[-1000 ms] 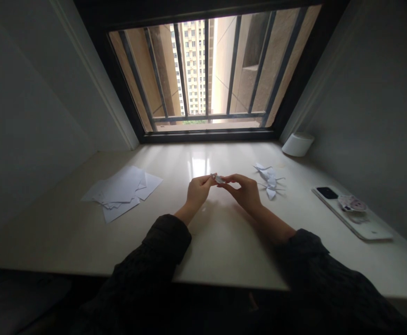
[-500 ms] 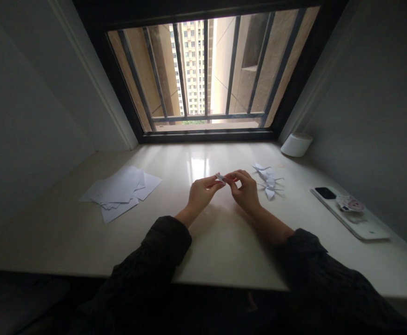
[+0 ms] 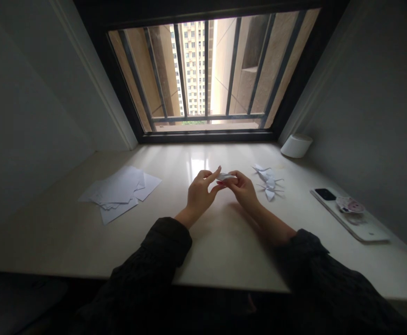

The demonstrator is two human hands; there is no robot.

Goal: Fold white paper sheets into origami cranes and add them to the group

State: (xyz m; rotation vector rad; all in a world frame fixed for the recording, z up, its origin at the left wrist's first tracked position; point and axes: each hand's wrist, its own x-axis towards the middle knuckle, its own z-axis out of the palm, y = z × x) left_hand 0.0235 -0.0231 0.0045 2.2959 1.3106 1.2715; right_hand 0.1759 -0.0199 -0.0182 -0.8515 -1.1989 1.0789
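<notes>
A small piece of folded white paper (image 3: 226, 177) is held above the tabletop between my two hands. My right hand (image 3: 243, 188) pinches it between thumb and fingers from the right. At its left side my left hand (image 3: 200, 191) is closed on the paper, thumb underneath and index finger raised along the edge. The exact folds are too small to make out, and the fingers partly cover them. Just right of my right hand lie several folded paper cranes (image 3: 269, 181) with thin pointed ends.
Loose white paper sheets (image 3: 121, 186) lie in an uneven pile on the left. On the right rests a phone (image 3: 351, 216) with a round grip on its back. A white cylindrical object (image 3: 296, 145) stands in the far right corner, near the barred window (image 3: 206, 135).
The folded paper has turned and now shows a broader, flatter face. My left index finger has lifted, while my right fingers have shifted round the paper's right side.
</notes>
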